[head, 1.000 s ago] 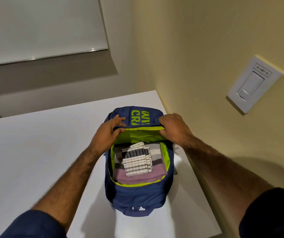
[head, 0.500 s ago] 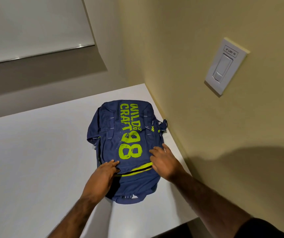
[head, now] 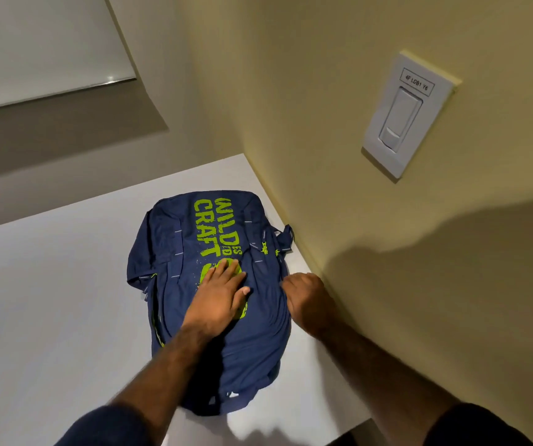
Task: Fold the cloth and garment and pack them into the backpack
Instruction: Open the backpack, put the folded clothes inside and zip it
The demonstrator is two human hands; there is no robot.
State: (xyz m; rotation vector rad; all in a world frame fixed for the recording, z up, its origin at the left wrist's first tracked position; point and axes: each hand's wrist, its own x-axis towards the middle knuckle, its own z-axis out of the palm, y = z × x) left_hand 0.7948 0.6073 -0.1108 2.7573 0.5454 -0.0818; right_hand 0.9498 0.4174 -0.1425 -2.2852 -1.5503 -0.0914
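The navy backpack (head: 213, 284) lies flat on the white table (head: 49, 300), front panel up, close to the yellow wall (head: 323, 91). The left hand (head: 220, 297) presses palm-down, fingers spread, on the green print. The right hand (head: 307, 297) is curled at the backpack's right edge; whether it grips anything, I cannot tell

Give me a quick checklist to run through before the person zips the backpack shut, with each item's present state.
1. Flap laid over the backpack: ok.
2. Left hand pressing flat on the flap: ok.
3. Right hand at the bag's wall-side edge: ok; zipper pull grasped: cannot tell.
4. Cloth and garment inside: cannot tell, flap hides them.
5. Zipper shut along the left edge: cannot tell.
6. Bag fully on the table: ok.
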